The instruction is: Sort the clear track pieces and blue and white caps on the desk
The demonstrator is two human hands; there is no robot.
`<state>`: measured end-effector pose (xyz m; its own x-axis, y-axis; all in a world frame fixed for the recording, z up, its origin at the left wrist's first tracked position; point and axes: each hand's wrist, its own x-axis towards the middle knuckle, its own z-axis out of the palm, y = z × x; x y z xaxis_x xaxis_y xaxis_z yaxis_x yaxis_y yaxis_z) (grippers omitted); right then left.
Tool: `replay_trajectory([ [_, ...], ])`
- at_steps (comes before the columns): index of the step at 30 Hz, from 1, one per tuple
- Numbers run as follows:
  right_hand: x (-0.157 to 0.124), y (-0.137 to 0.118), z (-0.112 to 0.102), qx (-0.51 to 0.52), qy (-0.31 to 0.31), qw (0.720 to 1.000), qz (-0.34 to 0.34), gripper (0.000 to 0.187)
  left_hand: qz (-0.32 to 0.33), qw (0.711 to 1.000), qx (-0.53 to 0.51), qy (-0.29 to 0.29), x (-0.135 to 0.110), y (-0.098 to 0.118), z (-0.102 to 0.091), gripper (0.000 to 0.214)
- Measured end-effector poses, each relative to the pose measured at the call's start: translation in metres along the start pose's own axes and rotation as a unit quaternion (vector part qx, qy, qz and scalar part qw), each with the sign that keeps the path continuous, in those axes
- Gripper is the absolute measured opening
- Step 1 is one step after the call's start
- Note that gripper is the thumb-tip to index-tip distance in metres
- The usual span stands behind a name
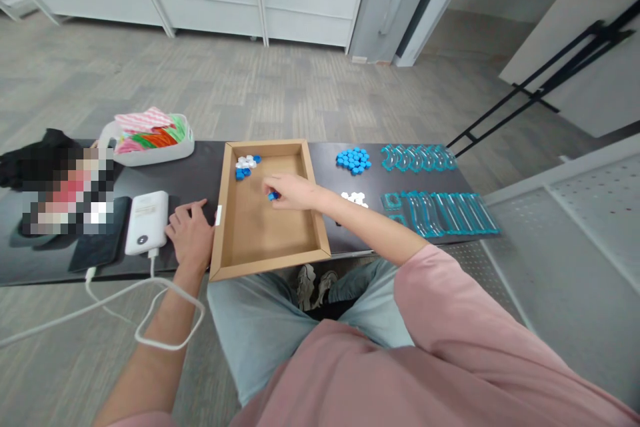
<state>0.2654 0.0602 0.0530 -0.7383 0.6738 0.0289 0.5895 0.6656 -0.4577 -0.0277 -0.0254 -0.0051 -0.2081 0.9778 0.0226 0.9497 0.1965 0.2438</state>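
Pink sleeve and grey trousers fill the near edge of view; beyond them I note the dark tabletop (200,173). Right hand (290,191) is over the tray (270,260), fingers pinched on one blue piece (273,196), held just above the tray floor near its middle. Left hand (190,233) lies flat and spread on the tabletop, touching the tray's left wall, holding nothing, just beside the power bank (146,221).

A small cluster (247,165) of white and blue pieces sits in the tray's far left corner. Outside the tray, to the right: a blue pile (354,160), a white pile (355,198) partly hidden by the forearm, and rows of clear teal strips (440,213).

Judgement: to set the piece well, I would keep the left hand bracing the tray, lower the piece flat and seat it snug against the cluster without knocking its neighbours.

Writing: a faint mark on the power bank is too small to read. No brand is legible.
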Motion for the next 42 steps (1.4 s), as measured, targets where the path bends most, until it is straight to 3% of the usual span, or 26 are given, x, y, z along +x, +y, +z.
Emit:
replay_trajectory([
  [5, -0.076, 0.039, -0.034, 0.01, 0.105, 0.993, 0.054, 0.026, 0.004, 1.0, 0.006, 0.0, -0.002, 0.0, 0.0, 0.068],
  [9, -0.141, 0.093, -0.062, -0.041, 0.17, 0.963, 0.206, 0.017, 0.003, 1.0, 0.005, 0.007, -0.001, 0.0, 0.001, 0.064],
  [12, -0.18, 0.126, -0.07, -0.094, 0.154, 0.928, 0.325, 0.014, -0.001, 1.0, 0.0, 0.01, 0.0, -0.001, 0.003, 0.064],
  [15, -0.202, 0.145, -0.068, -0.134, 0.102, 0.911, 0.377, 0.011, 0.001, 1.0, 0.004, 0.021, 0.002, -0.004, 0.007, 0.062],
  [19, -0.207, 0.157, -0.061, -0.133, 0.092, 0.906, 0.391, 0.012, -0.002, 0.999, 0.028, 0.042, 0.006, -0.008, 0.014, 0.058],
  [29, -0.198, 0.176, -0.048, -0.015, 0.195, 0.91, 0.365, 0.018, -0.003, 0.998, 0.047, 0.044, 0.005, -0.008, 0.013, 0.062],
  [36, -0.199, 0.171, -0.056, -0.036, 0.227, 0.902, 0.365, 0.016, -0.011, 0.999, 0.041, 0.033, 0.003, -0.002, 0.007, 0.058],
  [39, -0.184, 0.159, -0.064, -0.04, 0.228, 0.911, 0.341, 0.015, -0.011, 0.999, 0.031, 0.019, 0.002, 0.001, 0.003, 0.059],
  [42, -0.144, 0.136, -0.065, -0.027, 0.241, 0.932, 0.269, 0.011, -0.014, 1.0, 0.017, 0.01, 0.001, 0.004, -0.001, 0.059],
])
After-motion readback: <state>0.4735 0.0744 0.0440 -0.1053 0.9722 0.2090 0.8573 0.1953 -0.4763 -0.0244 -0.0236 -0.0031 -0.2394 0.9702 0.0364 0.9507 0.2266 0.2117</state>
